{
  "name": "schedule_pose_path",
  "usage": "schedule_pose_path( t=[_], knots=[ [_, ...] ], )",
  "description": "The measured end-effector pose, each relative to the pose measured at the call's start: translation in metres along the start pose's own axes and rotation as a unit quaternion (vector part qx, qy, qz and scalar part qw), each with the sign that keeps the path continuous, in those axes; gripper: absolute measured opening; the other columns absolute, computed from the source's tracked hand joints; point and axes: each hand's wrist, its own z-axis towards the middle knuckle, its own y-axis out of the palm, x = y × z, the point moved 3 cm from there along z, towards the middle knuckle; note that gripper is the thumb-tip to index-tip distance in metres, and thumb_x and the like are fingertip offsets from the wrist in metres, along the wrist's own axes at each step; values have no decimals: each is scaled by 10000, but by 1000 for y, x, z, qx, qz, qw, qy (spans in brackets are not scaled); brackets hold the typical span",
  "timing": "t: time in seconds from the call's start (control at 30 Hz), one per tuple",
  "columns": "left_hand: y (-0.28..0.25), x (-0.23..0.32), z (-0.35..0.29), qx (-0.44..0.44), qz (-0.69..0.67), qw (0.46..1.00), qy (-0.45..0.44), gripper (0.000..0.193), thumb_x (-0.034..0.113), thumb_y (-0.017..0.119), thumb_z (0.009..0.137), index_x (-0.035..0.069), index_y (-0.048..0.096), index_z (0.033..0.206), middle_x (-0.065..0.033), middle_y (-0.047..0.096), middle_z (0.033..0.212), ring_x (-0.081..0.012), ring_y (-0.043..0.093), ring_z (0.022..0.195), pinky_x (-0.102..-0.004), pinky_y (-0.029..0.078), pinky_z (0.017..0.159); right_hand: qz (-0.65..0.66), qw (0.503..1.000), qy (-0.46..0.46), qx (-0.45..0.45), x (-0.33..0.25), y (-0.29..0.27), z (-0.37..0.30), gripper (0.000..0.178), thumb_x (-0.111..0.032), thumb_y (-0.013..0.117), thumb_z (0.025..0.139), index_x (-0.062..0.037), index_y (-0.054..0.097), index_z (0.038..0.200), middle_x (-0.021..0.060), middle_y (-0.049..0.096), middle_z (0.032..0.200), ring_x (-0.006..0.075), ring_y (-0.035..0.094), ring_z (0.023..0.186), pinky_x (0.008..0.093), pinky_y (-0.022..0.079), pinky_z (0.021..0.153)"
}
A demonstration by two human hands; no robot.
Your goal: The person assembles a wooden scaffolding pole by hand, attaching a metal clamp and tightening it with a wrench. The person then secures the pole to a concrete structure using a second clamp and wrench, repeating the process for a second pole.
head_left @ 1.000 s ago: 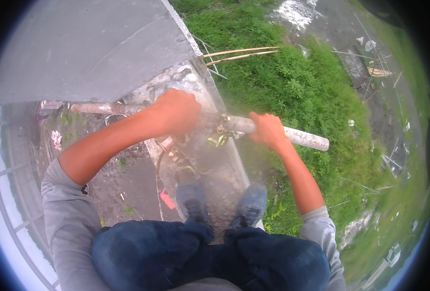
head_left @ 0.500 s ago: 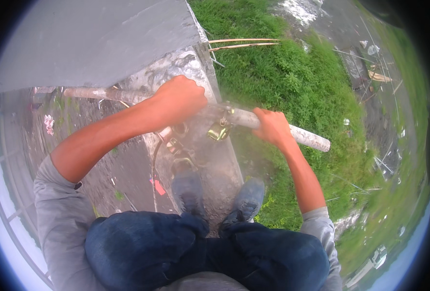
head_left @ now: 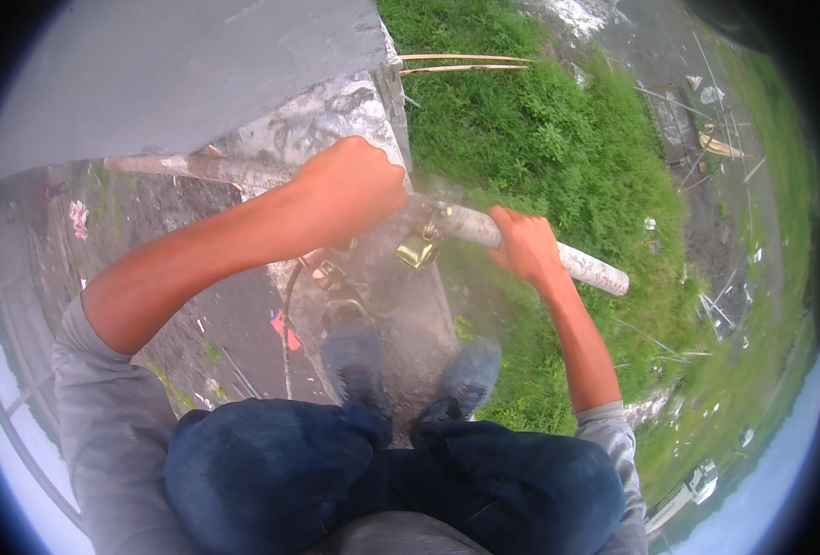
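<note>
A long, worn whitish scaffold pole [head_left: 595, 269] slants across in front of me, and its right end sticks out over the grass. My right hand [head_left: 526, 245] is wrapped round it near that end. My left hand [head_left: 354, 190] is a closed fist over the pole's line, left of the right hand. Its fingertips and whatever they hold are hidden. Just right of and below the fist, a gold-coloured scaffold clamp [head_left: 417, 250] hangs by the pole. Another metal clamp [head_left: 327, 270] sits lower, under my left forearm. The area between fist and clamps is hazy.
My shoes [head_left: 353, 361] stand on a narrow concrete ledge [head_left: 419, 324]. A grey slab [head_left: 179, 74] rises at upper left. Far below are grass [head_left: 558, 139] on the right and dirt with debris [head_left: 197, 324] on the left. Two thin strips [head_left: 465, 63] jut from the ledge's edge.
My left fist has shifted slightly to the right and up, closer to the gold-coloured clamp. The right hand keeps its hold on the pole. The view has tilted a little.
</note>
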Motion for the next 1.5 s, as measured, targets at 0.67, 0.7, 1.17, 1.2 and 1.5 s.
schedule_pose_path(
  t=[0.67,0.7,1.17,1.2,1.5],
  knots=[
    [41,-38,-10,57,-26,998,5,72,36,669,745,10,633,802,-159,679,643,-339,728,666,-446,566,600,-3,1000,-4,8,-2,-2,-1,440,-205,810,739,-63,549,1063,177,695,904,384,704,807,482,559,711],
    [42,-40,-10,52,-20,998,4,73,42,669,743,11,633,798,-161,680,644,-341,725,662,-447,563,597,-3,1000,2,4,-3,-2,-1,437,-204,809,739,-63,550,1062,177,697,906,384,704,809,483,560,713],
    [17,-10,6,-82,-59,987,-126,525,408,482,1069,17,737,829,-197,708,775,-397,716,815,-523,537,716,-4,999,29,-15,-5,-4,1,431,-216,795,713,-60,564,1042,184,704,880,403,701,832,511,556,736],
    [18,-10,5,-73,-77,986,-132,529,416,491,1065,13,739,828,-200,712,789,-400,716,828,-521,541,731,4,999,29,-14,-5,-7,1,434,-226,799,710,-63,569,1040,187,708,880,404,702,838,514,556,740],
    [27,-22,-9,-155,-194,953,-172,567,437,542,1039,-50,721,809,-247,707,802,-434,706,818,-540,561,772,0,990,107,-88,-3,-8,5,394,-326,762,767,-63,667,1045,221,729,944,435,698,906,519,552,832]
  ],
)
